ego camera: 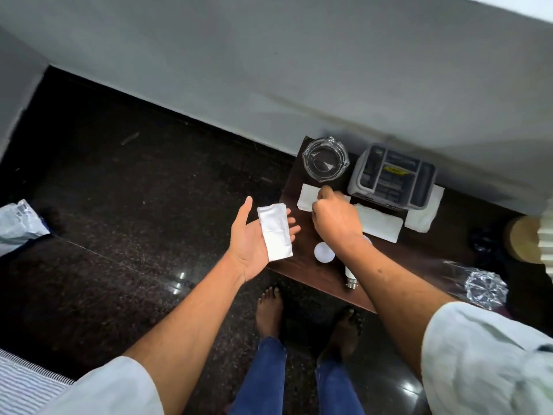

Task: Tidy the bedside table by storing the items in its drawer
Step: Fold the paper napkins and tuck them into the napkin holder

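Observation:
A folded white napkin (274,232) lies flat across the palm of my left hand (254,241), held palm up just left of the dark wooden bedside table (311,271). My right hand (335,217) is over the table, its fingers pinched on the edge of another white napkin (308,196) that lies below a glass ashtray (325,159). More napkins (381,224) lie under and beside a clear plastic organiser box (393,176). A white light bulb (324,252) lies on the table, partly hidden by my right forearm. No drawer shows.
A crumpled clear wrapper (486,286) sits at the table's right end, next to a lamp base (523,239). A white plastic bag (19,223) lies on the dark floor at far left. My bare feet (269,307) stand in front of the table. A wall runs behind it.

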